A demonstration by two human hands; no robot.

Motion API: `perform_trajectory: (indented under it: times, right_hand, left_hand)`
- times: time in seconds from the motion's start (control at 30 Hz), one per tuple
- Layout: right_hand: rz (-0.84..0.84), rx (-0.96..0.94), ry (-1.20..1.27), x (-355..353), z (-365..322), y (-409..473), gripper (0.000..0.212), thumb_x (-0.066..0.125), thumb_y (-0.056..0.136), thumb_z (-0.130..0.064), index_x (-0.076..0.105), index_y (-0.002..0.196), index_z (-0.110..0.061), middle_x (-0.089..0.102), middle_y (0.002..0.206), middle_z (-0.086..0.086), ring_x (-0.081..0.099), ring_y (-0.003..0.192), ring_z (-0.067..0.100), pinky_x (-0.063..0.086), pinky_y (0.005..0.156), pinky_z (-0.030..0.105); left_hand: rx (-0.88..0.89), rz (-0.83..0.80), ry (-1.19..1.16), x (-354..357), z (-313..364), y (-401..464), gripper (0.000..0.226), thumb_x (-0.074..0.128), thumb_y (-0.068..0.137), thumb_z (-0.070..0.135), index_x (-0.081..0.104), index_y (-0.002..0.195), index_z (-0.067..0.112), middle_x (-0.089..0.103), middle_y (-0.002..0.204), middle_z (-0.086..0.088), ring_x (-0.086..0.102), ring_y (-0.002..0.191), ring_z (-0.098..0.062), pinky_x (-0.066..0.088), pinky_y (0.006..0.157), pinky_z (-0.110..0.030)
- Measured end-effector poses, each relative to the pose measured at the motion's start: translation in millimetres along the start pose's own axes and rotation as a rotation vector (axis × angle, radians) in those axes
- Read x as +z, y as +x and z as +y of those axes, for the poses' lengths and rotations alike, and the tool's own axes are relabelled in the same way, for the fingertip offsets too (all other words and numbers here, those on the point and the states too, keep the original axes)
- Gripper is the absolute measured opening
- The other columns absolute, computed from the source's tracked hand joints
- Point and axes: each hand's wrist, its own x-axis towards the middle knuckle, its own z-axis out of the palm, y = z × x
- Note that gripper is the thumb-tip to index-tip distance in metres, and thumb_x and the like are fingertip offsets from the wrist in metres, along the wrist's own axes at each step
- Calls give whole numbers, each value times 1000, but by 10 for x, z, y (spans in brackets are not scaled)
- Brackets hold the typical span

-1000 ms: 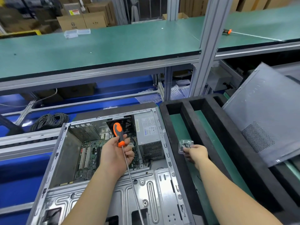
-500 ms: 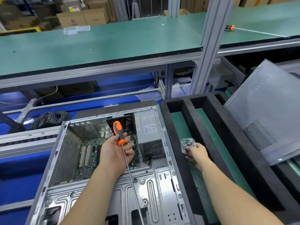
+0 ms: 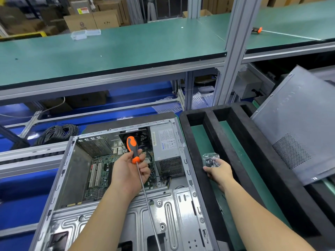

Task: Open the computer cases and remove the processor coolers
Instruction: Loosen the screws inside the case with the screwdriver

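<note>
Setting the small clear box (image 3: 210, 160) down comes first, I judge: the right hand (image 3: 218, 172) pinches it over the black foam tray (image 3: 195, 153), just beside the case (image 3: 183, 160), and it should go in level so nothing spills. The left hand (image 3: 129, 172) is clamped round the screwdriver (image 3: 133, 151), handle up and away, shaft running down toward the near edge. The case lies open on its side, long axis near to far, power supply (image 3: 167, 147) at its far right corner; the cooler is hidden behind the hand.
</note>
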Motion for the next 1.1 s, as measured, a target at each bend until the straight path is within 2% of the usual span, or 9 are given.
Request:
perform_trajectory:
  times: [0.1, 0.23, 0.33, 0.5, 0.6, 0.7, 0.8, 0.93, 1.1]
  right_hand:
    - [-52, 36, 42, -74, -7, 8, 39, 74, 82, 7, 61, 118, -4, 71, 100, 14, 67, 78, 22, 57, 64, 30]
    - [-98, 124, 146, -145, -26, -14, 30, 63, 94, 1, 58, 124, 8, 69, 92, 16, 66, 75, 22, 58, 72, 32]
    - [-57, 183, 265, -185, -47, -46, 41, 67, 91, 5, 54, 130, 10, 69, 106, 24, 71, 93, 33, 60, 80, 38]
    - [-34, 220, 351, -232, -83, -90, 33, 70, 87, 6, 60, 119, 10, 73, 96, 25, 74, 84, 31, 61, 76, 37]
    - [-40, 206, 349, -239, -99, -117, 26, 69, 88, 6, 63, 113, 9, 75, 88, 22, 75, 77, 29, 63, 66, 34]
    - [-71, 227, 390, -249, -89, -102, 29, 66, 92, 1, 60, 119, 9, 71, 104, 25, 74, 85, 33, 61, 68, 37]
    - [-68, 223, 334, -197, -110, -80, 30, 60, 99, -13, 55, 125, 2, 62, 120, 18, 71, 94, 32, 57, 71, 37]
    - [-63, 191, 296, -56, -135, -24, 20, 62, 98, -15, 62, 112, -1, 66, 105, 12, 69, 83, 28, 54, 65, 34]
    - [108, 146, 67, 117, -170, 69, 21, 80, 83, -18, 70, 87, 1, 68, 77, 13, 58, 69, 24, 47, 62, 34]
  left_hand:
    - [-2, 5, -2, -11, 7, 7, 21, 40, 100, 26, 54, 98, 12, 46, 63, 2, 32, 45, -10, 30, 41, -18]
    - [-4, 1, -9, -13, 2, 7, 20, 40, 100, 27, 54, 98, 12, 46, 63, 2, 31, 45, -10, 29, 40, -20]
    - [-2, 4, -6, -7, 3, 6, 20, 40, 100, 27, 53, 98, 12, 45, 63, 2, 31, 45, -10, 29, 41, -20]
    - [4, 10, -9, 1, 2, 7, 20, 39, 100, 27, 53, 98, 12, 45, 63, 2, 31, 46, -10, 29, 40, -20]
    - [3, 11, -14, -1, 1, 7, 21, 39, 100, 27, 53, 97, 12, 45, 63, 2, 30, 45, -10, 29, 39, -20]
    - [3, 15, -8, -2, 0, 4, 21, 38, 100, 27, 53, 98, 12, 45, 63, 2, 30, 46, -9, 29, 40, -20]
    - [6, 19, -11, 0, 1, 7, 21, 38, 100, 27, 52, 98, 12, 44, 63, 2, 30, 46, -9, 29, 40, -20]
    - [4, 22, -3, 7, -3, 0, 21, 38, 100, 27, 52, 97, 12, 44, 64, 2, 30, 47, -9, 29, 40, -19]
    - [7, 37, 9, 18, 1, -13, 21, 38, 100, 27, 53, 95, 13, 44, 63, 3, 28, 48, -9, 28, 42, -19]
